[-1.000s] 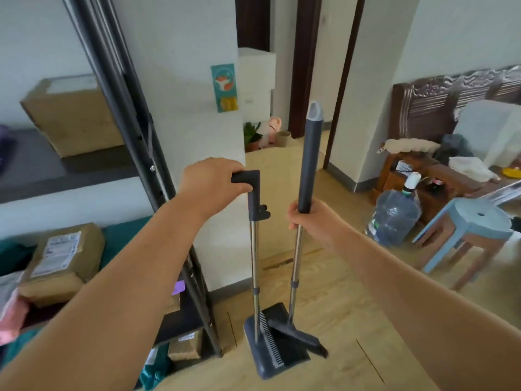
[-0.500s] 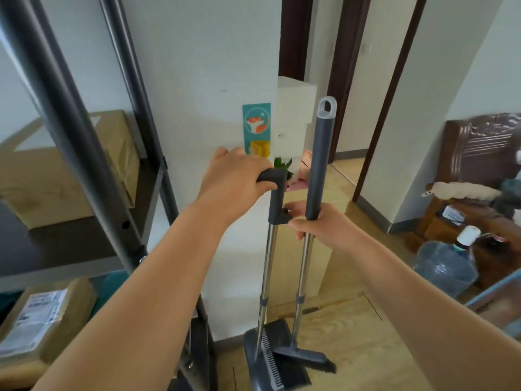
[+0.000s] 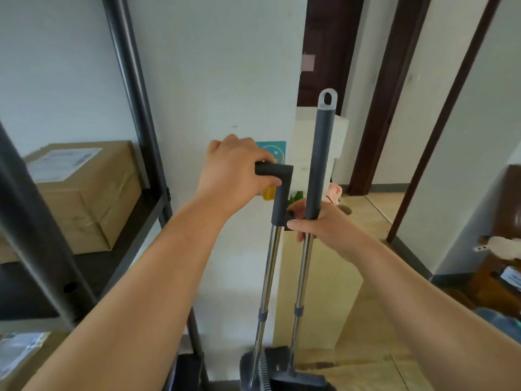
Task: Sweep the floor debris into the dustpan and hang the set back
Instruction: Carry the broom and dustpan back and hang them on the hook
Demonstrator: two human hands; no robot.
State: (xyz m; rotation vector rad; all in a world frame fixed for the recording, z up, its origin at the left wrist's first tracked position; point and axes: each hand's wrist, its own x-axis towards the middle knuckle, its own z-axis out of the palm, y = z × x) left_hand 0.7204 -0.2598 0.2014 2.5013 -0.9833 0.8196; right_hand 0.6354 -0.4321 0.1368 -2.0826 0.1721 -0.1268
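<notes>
My left hand (image 3: pixel 236 170) grips the bent grey top grip of the dustpan handle (image 3: pixel 277 190), a steel pole running down to the dark dustpan (image 3: pixel 260 368) at the bottom edge. My right hand (image 3: pixel 318 221) holds the broom handle (image 3: pixel 321 153) just below its grey sleeve; the hang loop at the top stands free. Both poles stand upright, side by side, almost touching, in front of a white wall. The broom head (image 3: pixel 304 380) sits in the pan mouth at the floor.
A black metal shelf rack (image 3: pixel 135 108) with cardboard boxes (image 3: pixel 84 193) stands to the left. A pale wooden cabinet (image 3: pixel 324 292) is behind the poles. Dark door frames (image 3: pixel 375 108) and an open passage lie right; dark wooden furniture (image 3: pixel 501 263) is at the far right.
I have stepped closer to the wall and the view has tilted up. Both hands keep their holds, and the two poles have drawn nearer together.
</notes>
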